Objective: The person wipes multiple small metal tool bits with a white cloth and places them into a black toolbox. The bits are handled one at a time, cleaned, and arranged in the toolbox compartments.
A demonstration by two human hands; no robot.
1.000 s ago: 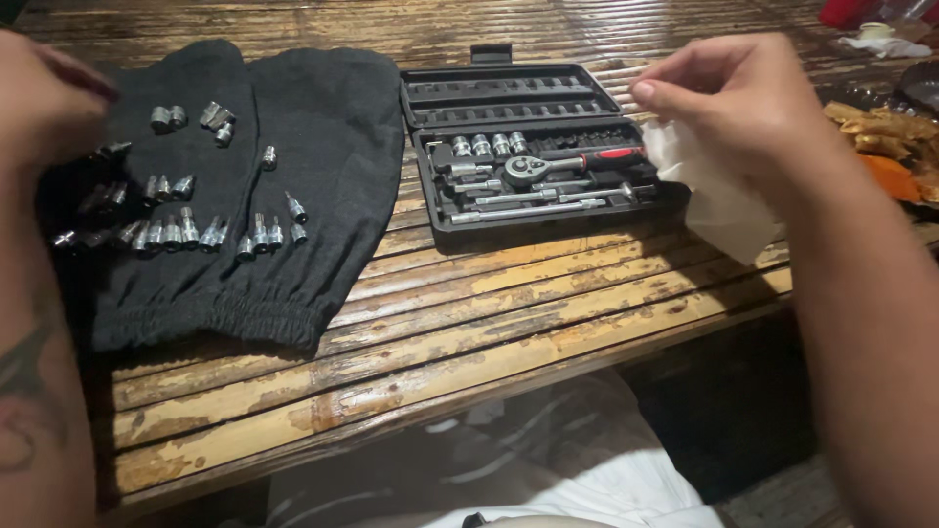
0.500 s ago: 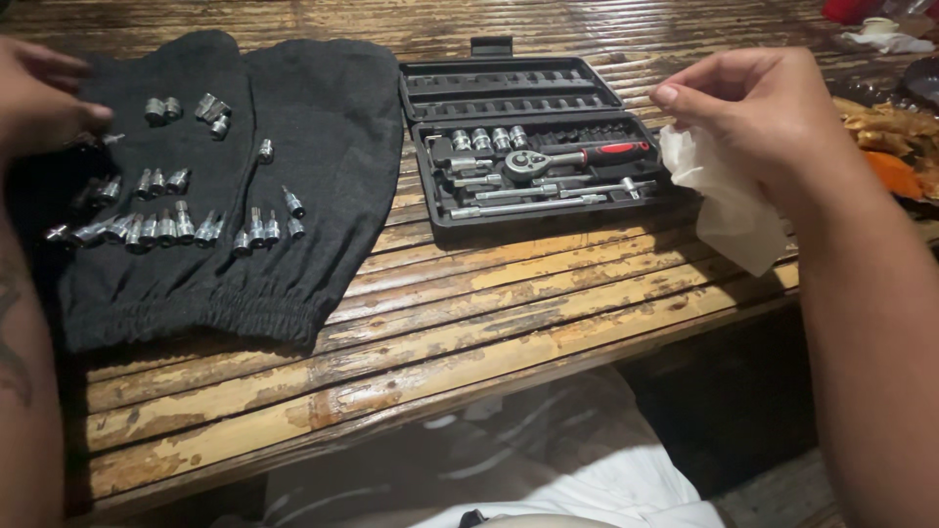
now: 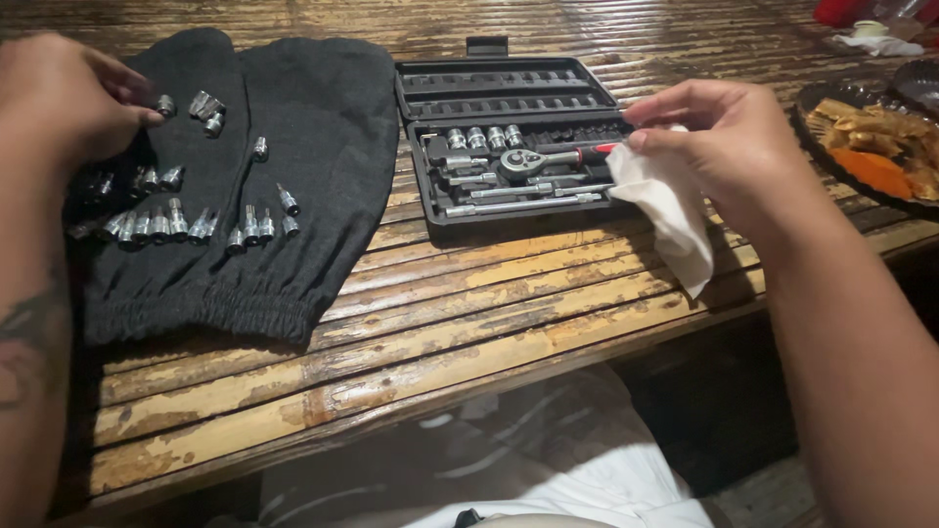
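Left hand: the left hand (image 3: pixel 64 98) hovers over the far left corner of the bench, fingers curled together, the fingertips pinching a small metal socket (image 3: pixel 165 105).
Right hand: the right hand (image 3: pixel 729 147) is raised over the right side of the bench, thumb and fingers pressed together on a white cloth (image 3: pixel 670 215) that hangs down from the grip toward the near edge.
Black garment: a black garment (image 3: pixel 313 156) lies spread flat across the left half of the bench, its elastic hem toward the near edge.
Loose sockets: the loose sockets (image 3: pixel 186 227) lie on the garment, most in a rough row across its middle, a few more scattered nearer the far edge beside the left hand.
Tool case: an open black tool case (image 3: pixel 509 103) sits at the middle of the bench toward the far edge, just left of the right hand; a ratchet (image 3: pixel 548 158) with a red-banded handle lies inside.
Bench: a worn wooden-slat bench (image 3: pixel 440 313).
Plate: a plate of food (image 3: pixel 871 147) rests at the far right edge.
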